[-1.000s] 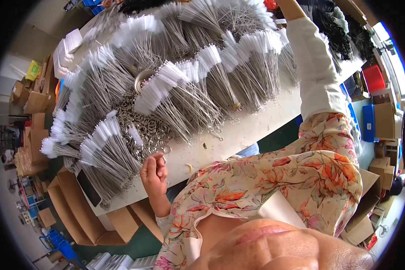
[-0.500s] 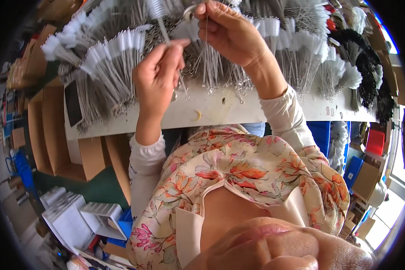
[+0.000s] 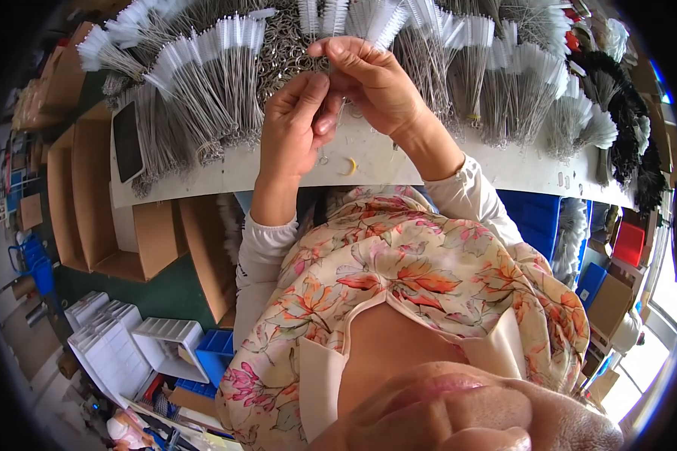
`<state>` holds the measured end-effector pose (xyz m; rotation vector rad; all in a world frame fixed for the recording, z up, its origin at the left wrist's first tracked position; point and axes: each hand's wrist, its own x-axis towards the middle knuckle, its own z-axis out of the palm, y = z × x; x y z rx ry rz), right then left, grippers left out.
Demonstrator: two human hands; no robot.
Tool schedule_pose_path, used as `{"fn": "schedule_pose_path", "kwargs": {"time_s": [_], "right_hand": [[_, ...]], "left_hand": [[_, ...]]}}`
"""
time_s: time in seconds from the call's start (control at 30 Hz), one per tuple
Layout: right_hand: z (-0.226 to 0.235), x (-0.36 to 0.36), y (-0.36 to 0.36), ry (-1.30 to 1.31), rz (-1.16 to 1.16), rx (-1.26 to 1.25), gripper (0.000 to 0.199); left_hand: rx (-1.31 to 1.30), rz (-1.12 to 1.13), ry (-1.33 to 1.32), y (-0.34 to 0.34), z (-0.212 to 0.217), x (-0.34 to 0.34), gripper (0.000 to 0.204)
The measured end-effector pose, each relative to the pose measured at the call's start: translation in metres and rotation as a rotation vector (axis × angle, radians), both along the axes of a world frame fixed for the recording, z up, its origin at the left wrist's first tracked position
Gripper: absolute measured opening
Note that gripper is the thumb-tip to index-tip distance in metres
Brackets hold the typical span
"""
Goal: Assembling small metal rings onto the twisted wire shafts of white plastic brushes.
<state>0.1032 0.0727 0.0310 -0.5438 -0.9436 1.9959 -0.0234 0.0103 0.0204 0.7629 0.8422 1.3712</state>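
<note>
Over the table [image 3: 504, 159], we cannot trace the stems of two white brushes [image 3: 333, 16] behind the right hand [image 3: 376, 84]; the upper edge cuts off their tips and the table's far side

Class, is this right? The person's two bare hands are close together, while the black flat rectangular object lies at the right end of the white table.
No: the head view shows the black flat rectangular object at the left end of the white table. The left bare hand and right bare hand are indeed close together.
</note>
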Motion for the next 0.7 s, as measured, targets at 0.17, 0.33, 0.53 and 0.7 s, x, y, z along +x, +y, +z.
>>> {"fn": "schedule_pose_path", "kwargs": {"time_s": [0.17, 0.33, 0.53, 0.7], "right_hand": [[0.008, 0.002, 0.000, -0.352, -0.248, 0.321, 0.022], [0.006, 0.001, 0.001, -0.370, -0.259, 0.319, 0.027], [-0.002, 0.002, 0.006, -0.226, -0.132, 0.132, 0.026], [-0.019, 0.000, 0.014, -0.048, 0.034, -0.085, 0.019]], "left_hand": [[-0.009, 0.041, 0.092, -0.006, -0.003, 0.001, 0.024], [0.122, 0.072, 0.278, -0.011, -0.003, 0.004, 0.023], [0.162, 0.044, 0.303, -0.012, -0.007, 0.001, 0.023], [0.165, 0.100, 0.250, -0.012, -0.015, 0.003, 0.022]]}}
